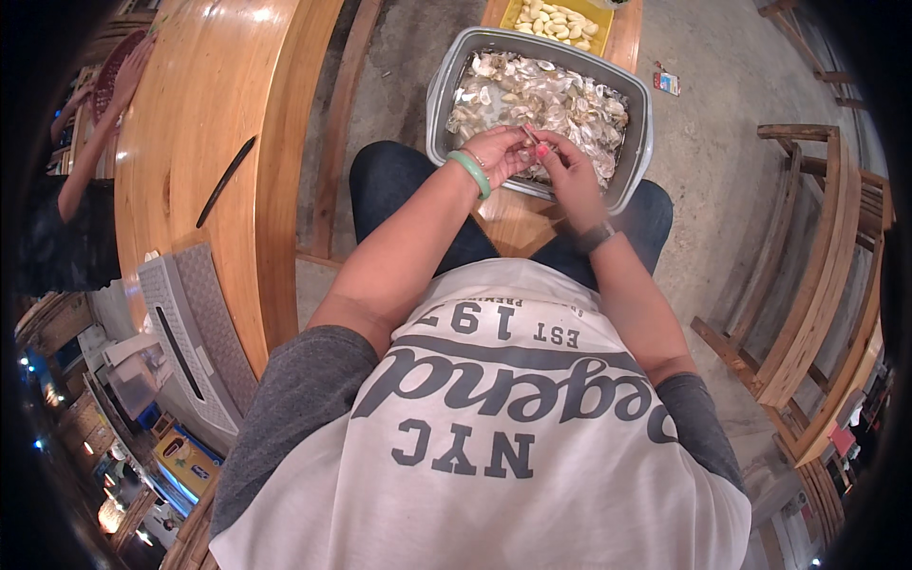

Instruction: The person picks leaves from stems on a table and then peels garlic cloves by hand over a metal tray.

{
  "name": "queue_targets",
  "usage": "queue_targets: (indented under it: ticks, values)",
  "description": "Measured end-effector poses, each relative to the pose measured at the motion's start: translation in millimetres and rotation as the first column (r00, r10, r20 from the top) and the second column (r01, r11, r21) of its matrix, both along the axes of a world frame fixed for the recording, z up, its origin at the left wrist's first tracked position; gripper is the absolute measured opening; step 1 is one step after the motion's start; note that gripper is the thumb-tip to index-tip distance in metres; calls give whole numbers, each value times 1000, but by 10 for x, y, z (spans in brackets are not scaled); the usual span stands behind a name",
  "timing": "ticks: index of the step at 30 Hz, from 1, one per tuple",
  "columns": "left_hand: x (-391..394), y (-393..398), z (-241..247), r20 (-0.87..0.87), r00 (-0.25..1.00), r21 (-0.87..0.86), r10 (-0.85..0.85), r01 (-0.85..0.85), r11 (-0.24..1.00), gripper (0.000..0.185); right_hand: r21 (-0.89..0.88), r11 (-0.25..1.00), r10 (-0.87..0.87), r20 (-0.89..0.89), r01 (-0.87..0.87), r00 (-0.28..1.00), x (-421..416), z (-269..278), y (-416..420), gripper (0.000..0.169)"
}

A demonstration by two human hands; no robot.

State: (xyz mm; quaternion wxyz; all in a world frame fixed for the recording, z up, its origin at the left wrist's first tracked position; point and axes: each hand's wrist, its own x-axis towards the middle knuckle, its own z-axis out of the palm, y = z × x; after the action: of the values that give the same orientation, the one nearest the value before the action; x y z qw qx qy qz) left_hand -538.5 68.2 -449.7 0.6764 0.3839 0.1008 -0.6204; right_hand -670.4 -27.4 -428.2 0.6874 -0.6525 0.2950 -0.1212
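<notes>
My left hand (pixel 499 153), with a green bangle at its wrist, meets my right hand (pixel 570 167) over the near side of a grey plastic basin (pixel 436 117). Between the fingertips of both hands is a small garlic clove (pixel 528 141), mostly hidden by the fingers. Wet garlic skins (pixel 570 107) and some cloves fill much of the basin, with water showing among them. Just beyond its far rim, a yellow tray (pixel 510 16) holds many peeled garlic cloves (pixel 556 23).
A wooden table (pixel 214 92) runs along the left, bearing a dark curved strip (pixel 226 182) and a grey woven-patterned box (pixel 206 299). Across it, another person's hand (pixel 132 71) touches a reddish basket (pixel 114 71). Wooden benches (pixel 812 285) stand right; a small packet (pixel 667 83) lies on the floor.
</notes>
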Motion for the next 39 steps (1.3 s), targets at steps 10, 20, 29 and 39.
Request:
queue_targets:
  ticks: [10, 20, 29, 39]
  values:
    - [-27, -36, 192, 108, 993, 194, 50, -71, 979, 24, -51, 986, -168, -206, 161, 964, -18, 138, -148, 40]
    - [-97, -44, -60, 90, 986, 43, 139, -143, 989, 17, -471, 880, 11, -114, -64, 993, -71, 90, 71, 33]
    - [-133, -61, 18, 128, 981, 106, 147, -161, 981, 9, -23, 1000, 7, -76, -9, 997, -63, -18, -91, 27]
    - [-107, -14, 76, 99, 993, 14, 65, -66, 998, 19, 195, 980, -31, -46, 39, 998, -44, 170, -125, 31]
